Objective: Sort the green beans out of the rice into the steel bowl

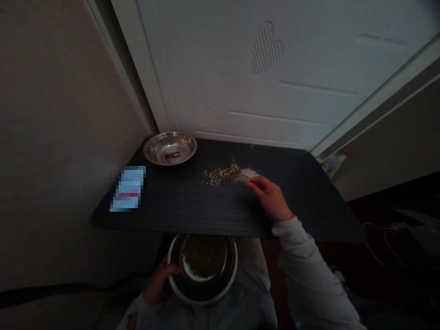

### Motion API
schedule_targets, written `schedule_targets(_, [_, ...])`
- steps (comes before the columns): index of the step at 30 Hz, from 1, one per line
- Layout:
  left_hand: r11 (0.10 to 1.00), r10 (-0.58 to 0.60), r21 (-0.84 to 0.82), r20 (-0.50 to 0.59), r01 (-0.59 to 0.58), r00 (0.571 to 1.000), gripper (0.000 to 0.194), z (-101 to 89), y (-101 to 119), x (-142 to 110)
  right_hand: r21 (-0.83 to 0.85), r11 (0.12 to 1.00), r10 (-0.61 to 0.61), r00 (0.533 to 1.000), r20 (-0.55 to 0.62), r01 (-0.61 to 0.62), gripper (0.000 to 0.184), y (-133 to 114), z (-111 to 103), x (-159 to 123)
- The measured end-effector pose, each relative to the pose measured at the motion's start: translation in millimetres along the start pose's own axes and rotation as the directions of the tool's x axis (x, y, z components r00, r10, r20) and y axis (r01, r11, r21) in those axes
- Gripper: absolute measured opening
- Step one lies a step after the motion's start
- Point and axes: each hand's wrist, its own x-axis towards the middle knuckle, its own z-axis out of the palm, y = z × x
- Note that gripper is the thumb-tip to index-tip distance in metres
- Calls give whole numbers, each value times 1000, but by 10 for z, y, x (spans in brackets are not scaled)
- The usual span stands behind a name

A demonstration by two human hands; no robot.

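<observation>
Right hand at pale heap, can't tell if fingers pinch; left hand grips bowl nearer me than heap. I'd touch lightly.

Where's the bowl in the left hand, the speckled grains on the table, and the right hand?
Held bowl (202,291): head view, on its inner wall.
Speckled grains (220,174): head view, middle of the patch.
Right hand (273,200): head view, middle of the hand.
</observation>
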Motion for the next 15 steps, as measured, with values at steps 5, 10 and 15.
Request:
schedule_targets(5, [1000, -1, -20, 11, 1, 1000, 61, -24, 10, -16, 74, 996, -65, 971, 231, 50, 18, -182, 399, 4])
schedule_targets(10, [1000, 4, 13, 7, -4, 1000, 59, -99, 27, -26, -40, 994, -83, 953, 291, 98, 15, -346, 671, 53])
schedule_targets(15, [1000, 24, 17, -6, -24, 1000, 52, -134, 32, -16, -84, 981, -136, 926, 352, 176, 16, -454, 788, 60])
